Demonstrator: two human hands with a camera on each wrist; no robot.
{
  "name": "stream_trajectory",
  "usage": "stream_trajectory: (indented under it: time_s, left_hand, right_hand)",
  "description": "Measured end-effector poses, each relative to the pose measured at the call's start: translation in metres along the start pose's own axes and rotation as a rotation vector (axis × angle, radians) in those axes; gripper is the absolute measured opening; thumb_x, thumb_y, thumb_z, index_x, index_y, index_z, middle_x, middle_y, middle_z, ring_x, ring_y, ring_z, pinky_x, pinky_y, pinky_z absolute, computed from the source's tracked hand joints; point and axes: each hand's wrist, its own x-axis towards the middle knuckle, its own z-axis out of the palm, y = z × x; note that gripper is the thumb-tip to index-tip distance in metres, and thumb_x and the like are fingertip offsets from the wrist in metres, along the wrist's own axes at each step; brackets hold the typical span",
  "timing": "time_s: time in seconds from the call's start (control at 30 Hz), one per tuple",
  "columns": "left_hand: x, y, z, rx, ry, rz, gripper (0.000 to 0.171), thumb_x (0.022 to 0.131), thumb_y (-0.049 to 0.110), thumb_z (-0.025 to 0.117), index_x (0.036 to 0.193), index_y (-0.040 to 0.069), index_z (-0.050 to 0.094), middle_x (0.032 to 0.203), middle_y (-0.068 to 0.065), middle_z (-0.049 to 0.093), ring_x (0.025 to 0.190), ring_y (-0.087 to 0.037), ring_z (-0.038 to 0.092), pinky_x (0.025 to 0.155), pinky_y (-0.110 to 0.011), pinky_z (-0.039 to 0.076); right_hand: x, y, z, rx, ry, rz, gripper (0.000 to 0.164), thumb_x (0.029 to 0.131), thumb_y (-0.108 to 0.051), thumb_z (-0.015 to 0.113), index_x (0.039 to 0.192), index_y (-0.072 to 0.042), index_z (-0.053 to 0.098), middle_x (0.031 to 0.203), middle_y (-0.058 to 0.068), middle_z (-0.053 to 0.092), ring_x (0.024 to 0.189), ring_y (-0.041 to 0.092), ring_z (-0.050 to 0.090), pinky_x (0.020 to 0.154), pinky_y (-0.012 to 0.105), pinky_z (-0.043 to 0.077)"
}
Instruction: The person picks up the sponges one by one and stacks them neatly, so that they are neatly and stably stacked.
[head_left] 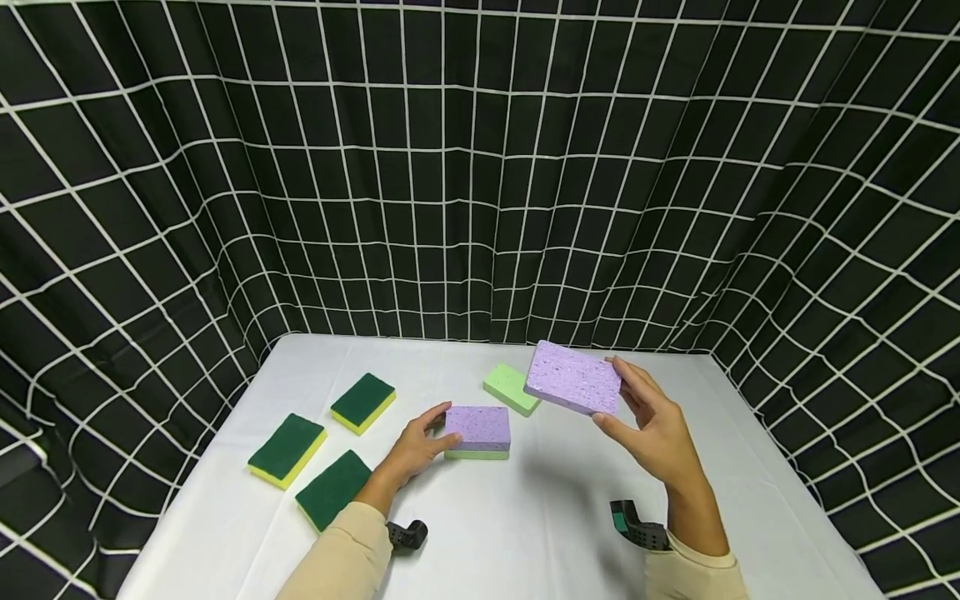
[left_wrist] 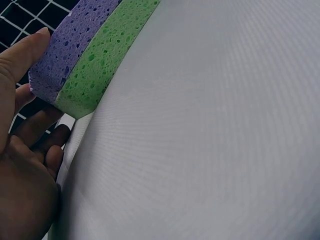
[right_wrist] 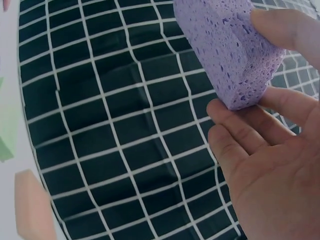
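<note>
My right hand [head_left: 660,429] holds a purple sponge [head_left: 573,379] up above the table, tilted, with thumb and fingers at its right end. The right wrist view shows the thumb on one side of this purple sponge [right_wrist: 225,55] and fingers on the other. On the table, another purple sponge [head_left: 477,425] lies flat on a green sponge [head_left: 477,455]. My left hand [head_left: 414,448] pinches that upper sponge's left end between thumb and fingers. Up close in the left wrist view, the purple layer [left_wrist: 75,42] sits flush against the green one [left_wrist: 107,55].
A light green sponge [head_left: 510,390] lies behind the stack. Several yellow sponges with dark green scouring tops, one of them [head_left: 363,402] farthest back, lie at left. A pale orange block [right_wrist: 32,205] shows in the right wrist view. Black gridded curtains [head_left: 480,167] surround the white table [head_left: 555,533].
</note>
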Motion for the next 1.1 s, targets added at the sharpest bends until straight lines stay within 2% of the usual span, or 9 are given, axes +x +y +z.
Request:
stream_trajectory:
  time_s: [0.23,0.4,0.57,0.83,1.1]
  left_hand:
    - [0.001,-0.001,0.000,-0.001,0.003,0.010,0.069,0.085,0.021,0.076,0.144,0.005,0.044,0.131,-0.014,0.056,0.124,-0.035,0.044,0.105,-0.056,0.028]
    - [0.003,-0.004,0.000,0.007,0.004,0.013,0.067,0.086,0.022,0.075,0.144,0.007,0.045,0.132,-0.014,0.055,0.124,-0.035,0.045,0.105,-0.056,0.028]
    - [0.003,-0.005,0.001,0.013,0.004,0.006,0.068,0.086,0.021,0.075,0.144,0.008,0.045,0.133,-0.013,0.054,0.124,-0.034,0.044,0.105,-0.054,0.029]
    - [-0.005,0.010,0.001,-0.023,-0.005,0.016,0.068,0.086,0.013,0.074,0.144,-0.002,0.041,0.133,-0.023,0.051,0.127,-0.045,0.039,0.106,-0.059,0.024]
    - [-0.002,0.002,-0.001,-0.009,-0.019,0.022,0.072,0.085,0.023,0.076,0.145,0.004,0.042,0.133,-0.017,0.054,0.128,-0.036,0.042,0.107,-0.053,0.027]
  right_hand:
    - [0.013,0.001,0.016,0.066,-0.035,-0.007,0.077,0.075,0.021,0.070,0.143,0.012,0.034,0.142,0.025,0.039,0.131,0.024,0.040,0.104,0.028,0.034]
    - [0.018,0.005,0.026,0.099,-0.050,-0.022,0.078,0.073,0.022,0.070,0.142,0.014,0.034,0.140,0.030,0.038,0.130,0.031,0.040,0.103,0.028,0.034]
    - [0.019,0.010,0.035,0.127,-0.065,-0.011,0.078,0.075,0.020,0.071,0.143,0.011,0.034,0.141,0.027,0.038,0.129,0.037,0.041,0.103,0.028,0.035]
    - [0.018,0.022,0.050,0.176,-0.104,-0.016,0.076,0.076,0.021,0.069,0.142,0.014,0.032,0.141,0.027,0.037,0.130,0.039,0.038,0.104,0.031,0.034]
    - [0.018,0.036,0.063,0.244,-0.126,-0.007,0.077,0.075,0.023,0.067,0.143,0.014,0.030,0.138,0.033,0.037,0.130,0.041,0.037,0.106,0.032,0.031]
